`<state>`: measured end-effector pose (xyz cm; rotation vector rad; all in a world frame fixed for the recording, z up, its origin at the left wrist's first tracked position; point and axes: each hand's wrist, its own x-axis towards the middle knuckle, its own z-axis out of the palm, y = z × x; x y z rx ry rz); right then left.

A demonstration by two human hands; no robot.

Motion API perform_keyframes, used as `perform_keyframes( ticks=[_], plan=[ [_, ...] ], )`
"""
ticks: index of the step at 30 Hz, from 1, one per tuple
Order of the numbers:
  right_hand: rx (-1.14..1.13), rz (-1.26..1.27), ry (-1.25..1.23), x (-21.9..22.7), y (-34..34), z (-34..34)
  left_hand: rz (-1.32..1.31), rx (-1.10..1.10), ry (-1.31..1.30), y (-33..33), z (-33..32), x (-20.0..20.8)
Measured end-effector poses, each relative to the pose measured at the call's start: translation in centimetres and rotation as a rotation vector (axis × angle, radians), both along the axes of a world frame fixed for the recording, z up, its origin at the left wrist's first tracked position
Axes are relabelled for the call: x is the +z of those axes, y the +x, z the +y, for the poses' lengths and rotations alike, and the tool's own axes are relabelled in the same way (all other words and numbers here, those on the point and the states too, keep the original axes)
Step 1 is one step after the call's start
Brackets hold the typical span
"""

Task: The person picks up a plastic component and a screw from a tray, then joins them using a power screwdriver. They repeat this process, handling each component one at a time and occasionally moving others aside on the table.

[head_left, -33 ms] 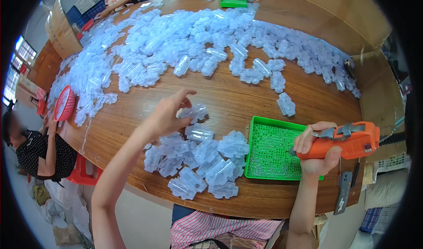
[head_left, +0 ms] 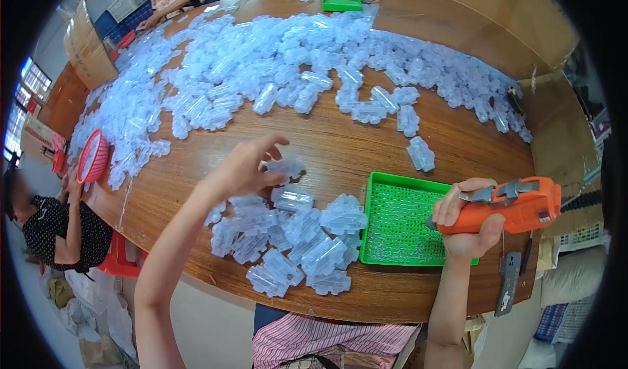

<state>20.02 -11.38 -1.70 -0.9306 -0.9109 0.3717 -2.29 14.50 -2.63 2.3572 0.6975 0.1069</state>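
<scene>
My left hand (head_left: pixel 245 167) is over the table with its fingers apart. A clear plastic piece (head_left: pixel 288 167) lies between its thumb and fingertips; I cannot make out a firm grip on it. Just nearer to me is a small heap of similar clear ribbed pieces (head_left: pixel 304 228). In my right hand (head_left: pixel 470 235) is an orange power screwdriver (head_left: pixel 520 209), held sideways with its dark tip to the left. The tool hangs over the right part of a shallow green tray (head_left: pixel 366 238), where many small metal screws (head_left: pixel 402 241) are spread.
A large pile of clear pieces (head_left: pixel 261 55) spans the far table. Cardboard (head_left: pixel 556 127) walls the right side. A dark flat object (head_left: pixel 508 284) lies at the right edge. Left, a person in dotted clothing (head_left: pixel 65 228) sits by a red basket (head_left: pixel 93 156); others work across the table.
The whole view has shifted very slightly. Both hands, the screwdriver and the clear pieces keep nearly the same places.
</scene>
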Motion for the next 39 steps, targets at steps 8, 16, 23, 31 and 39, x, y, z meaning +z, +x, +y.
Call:
perform_keyframes(
  ticks=[8,16,23,31,39],
  plan=[
    [-0.018,-0.034,-0.03,-0.5,-0.5,-0.2,-0.346,-0.11,0.557,14.6,1.1,-3.1],
    [0.013,0.017,-0.051,-0.7,0.8,-0.6,-0.347,-0.162,0.662,17.4,1.0,-3.3],
    [-0.027,0.026,-0.139,-2.3,0.8,0.2,-0.445,-0.174,0.032,7.6,-12.4,3.3],
    [-0.065,0.029,-0.144,-3.3,-0.2,1.4,-0.455,-0.222,-0.154,3.5,-20.2,-1.6],
    [-0.043,-0.014,-0.157,-3.7,0.1,1.6,-0.441,-0.21,-0.064,3.5,-19.9,-2.6]
  ],
)
